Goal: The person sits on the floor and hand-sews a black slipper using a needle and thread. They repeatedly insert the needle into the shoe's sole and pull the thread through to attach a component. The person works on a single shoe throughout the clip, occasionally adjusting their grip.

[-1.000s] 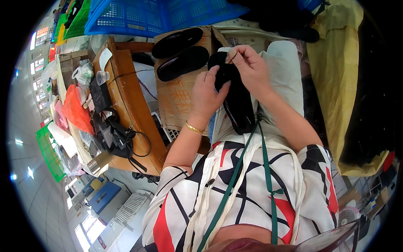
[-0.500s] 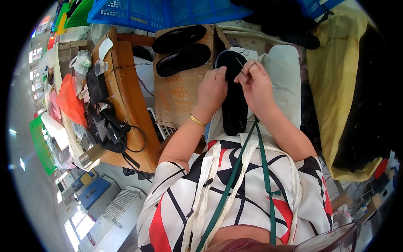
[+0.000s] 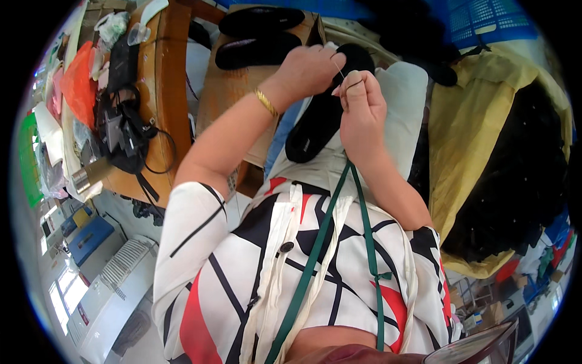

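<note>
A black cloth shoe [image 3: 315, 121] lies slantwise across my lap, its sole end toward me and its toe beyond my hands. My left hand [image 3: 306, 71], with a gold bracelet at the wrist, is closed over the shoe's far left side; what its fingers pinch is hidden. Close by, my right hand [image 3: 364, 109] is pinched shut, with a dark band round one finger. A thin pale needle [image 3: 339, 69], perhaps with thread, spans the small gap between both sets of fingertips. Under the shoe is a pale cloth [image 3: 403, 91].
Two black shoes [image 3: 260, 21] lie on a cardboard box [image 3: 233, 82] at far left. A wooden table [image 3: 160, 79] with bags stands left. Right of me, a yellow sack [image 3: 454, 127] holds black items. A blue crate [image 3: 485, 24] is at far right.
The view has shifted. My left hand has moved from the shoe's rim toward my right fingertips. The shoe's near end has swung left.
</note>
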`<action>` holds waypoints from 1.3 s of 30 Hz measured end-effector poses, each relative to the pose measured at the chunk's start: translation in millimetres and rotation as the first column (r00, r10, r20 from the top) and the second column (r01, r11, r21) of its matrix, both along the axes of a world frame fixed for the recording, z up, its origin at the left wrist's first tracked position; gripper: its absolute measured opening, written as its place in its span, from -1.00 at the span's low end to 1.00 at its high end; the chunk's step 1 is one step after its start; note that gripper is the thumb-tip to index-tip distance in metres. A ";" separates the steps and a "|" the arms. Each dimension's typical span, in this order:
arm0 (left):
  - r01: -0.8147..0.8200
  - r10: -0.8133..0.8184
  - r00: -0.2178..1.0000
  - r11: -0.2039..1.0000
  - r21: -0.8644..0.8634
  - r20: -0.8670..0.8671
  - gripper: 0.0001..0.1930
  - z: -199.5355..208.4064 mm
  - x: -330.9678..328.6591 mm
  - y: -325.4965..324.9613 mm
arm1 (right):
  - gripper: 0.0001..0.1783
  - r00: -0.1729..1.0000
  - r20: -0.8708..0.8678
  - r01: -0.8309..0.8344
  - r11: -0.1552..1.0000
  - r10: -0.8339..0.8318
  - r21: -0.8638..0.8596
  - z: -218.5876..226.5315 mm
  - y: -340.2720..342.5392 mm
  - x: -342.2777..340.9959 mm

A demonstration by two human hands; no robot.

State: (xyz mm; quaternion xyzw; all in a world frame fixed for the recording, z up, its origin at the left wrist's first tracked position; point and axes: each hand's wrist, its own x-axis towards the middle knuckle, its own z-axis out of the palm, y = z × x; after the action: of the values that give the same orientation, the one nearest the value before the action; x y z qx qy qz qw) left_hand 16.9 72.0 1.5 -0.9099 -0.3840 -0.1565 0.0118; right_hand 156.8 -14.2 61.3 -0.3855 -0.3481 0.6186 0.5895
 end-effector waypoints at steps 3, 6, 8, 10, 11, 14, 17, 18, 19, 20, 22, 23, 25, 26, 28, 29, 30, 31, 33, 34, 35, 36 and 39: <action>0.098 -0.087 0.994 0.977 -0.192 0.063 -0.85 7.7 16.8 -8.6 | -0.82 0.998 0.066 -0.006 1.000 0.004 0.026 7.1 -22.7 15.6; 0.120 -0.117 0.993 0.888 -0.445 0.035 -0.82 2.2 39.3 -40.3 | -0.80 0.993 0.119 0.002 0.998 -0.010 0.063 -3.6 -38.8 35.6; 0.068 -0.093 0.996 0.798 -0.599 -0.012 -0.83 -13.5 45.5 -50.8 | -0.82 0.976 0.215 0.017 0.998 -0.028 0.053 -15.5 -35.7 49.7; 0.139 -0.157 0.987 0.818 -0.557 0.017 -0.84 -20.5 44.5 -48.7 | -0.88 0.830 0.533 0.099 0.983 -0.167 0.154 -26.9 -28.9 70.3; 0.170 -0.183 0.983 0.827 -0.535 0.029 -0.83 -21.6 41.9 -47.5 | -0.89 0.738 0.634 0.114 0.968 -0.233 0.223 -27.3 -26.0 79.5; 0.188 -0.045 0.942 0.892 -0.411 0.332 -0.75 1.1 39.1 -46.4 | -0.97 0.525 0.770 0.053 0.917 -0.363 0.396 -21.6 -20.9 96.9; 0.066 0.200 0.924 0.754 -0.653 0.324 -0.76 31.0 38.8 -42.8 | -0.87 0.415 0.781 -0.090 0.834 -0.466 0.545 -20.0 -18.3 98.3; 0.033 0.266 0.929 0.634 -0.773 0.258 -0.80 32.6 40.7 -44.7 | -0.85 0.408 0.764 -0.140 0.792 -0.501 0.594 -22.9 -17.1 94.7; 0.001 0.320 0.930 0.495 -0.869 0.183 -0.81 33.0 45.1 -46.5 | -0.82 0.402 0.743 -0.190 0.745 -0.534 0.639 -24.7 -16.6 91.4; -0.031 0.360 0.928 0.340 -0.940 0.100 -0.82 32.4 49.8 -47.9 | -0.82 0.401 0.742 -0.212 0.733 -0.537 0.646 -24.6 -17.4 88.4; 0.026 0.463 0.881 0.158 -0.987 0.097 -0.76 11.6 49.6 -56.0 | -0.82 0.407 0.736 -0.258 0.704 -0.542 0.661 -21.6 -19.3 83.3; 0.015 0.474 0.878 0.108 -0.994 0.065 -0.76 9.0 48.9 -57.5 | -0.83 0.366 0.761 -0.292 0.710 -0.536 0.641 -19.8 -22.0 87.4; 0.014 0.552 0.834 -0.057 -0.998 -0.020 -0.81 12.3 46.0 -58.4 | -0.83 0.276 0.819 -0.300 0.764 -0.504 0.571 -23.7 -31.0 113.4; 0.084 0.605 0.796 -0.079 -0.993 0.019 -0.81 11.3 41.0 -61.3 | -0.84 0.231 0.844 -0.301 0.790 -0.484 0.535 -26.2 -36.5 129.6; 0.217 0.709 0.700 -0.101 -0.971 0.083 -0.82 8.5 31.6 -66.8 | -0.87 0.167 0.926 -0.202 0.908 -0.337 0.367 -29.1 -49.1 161.3; 0.230 0.733 0.676 -0.113 -0.967 0.075 -0.83 9.3 29.2 -68.7 | -0.93 0.261 0.940 -0.057 0.969 -0.218 0.240 -28.9 -54.5 169.4; 0.247 0.752 0.655 -0.127 -0.961 0.069 -0.83 10.3 27.8 -70.1 | -0.96 0.363 0.925 0.079 0.993 -0.110 0.087 -28.3 -60.0 177.8; 0.265 0.771 0.634 -0.142 -0.954 0.061 -0.84 9.8 27.2 -71.0 | -0.88 0.592 0.805 0.122 0.986 0.021 -0.115 -32.0 -63.6 188.5; 0.349 0.817 0.571 -0.147 -0.925 0.086 -0.87 8.4 26.7 -74.3 | -0.80 0.749 0.663 0.153 0.973 0.000 -0.172 -36.0 -61.8 183.6; 0.391 0.838 0.537 -0.148 -0.909 0.094 -0.88 7.2 27.1 -76.3 | -0.75 0.814 0.580 0.163 0.966 -0.016 -0.202 -34.9 -58.6 175.6; 0.421 0.864 0.497 -0.166 -0.892 0.074 -0.89 4.8 28.4 -78.2 | -0.64 0.836 0.545 0.080 0.970 0.061 -0.230 -37.3 -53.7 167.5; 0.452 0.885 0.462 -0.181 -0.874 0.055 -0.90 1.6 31.0 -78.3 | -0.77 0.819 0.559 0.023 0.967 0.128 -0.255 -33.0 -48.3 154.6; 0.589 0.938 0.346 -0.202 -0.783 0.018 -0.90 -4.3 33.1 -79.2 | -0.88 0.713 0.683 -0.139 0.987 0.157 -0.082 -41.2 -28.9 117.8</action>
State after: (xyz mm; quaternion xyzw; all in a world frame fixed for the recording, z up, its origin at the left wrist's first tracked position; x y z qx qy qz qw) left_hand 50.0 -7.2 -2.8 -0.1632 -0.4801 -0.2424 -0.8271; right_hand 274.6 -43.1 20.0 -0.5651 -0.5636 0.4813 0.3624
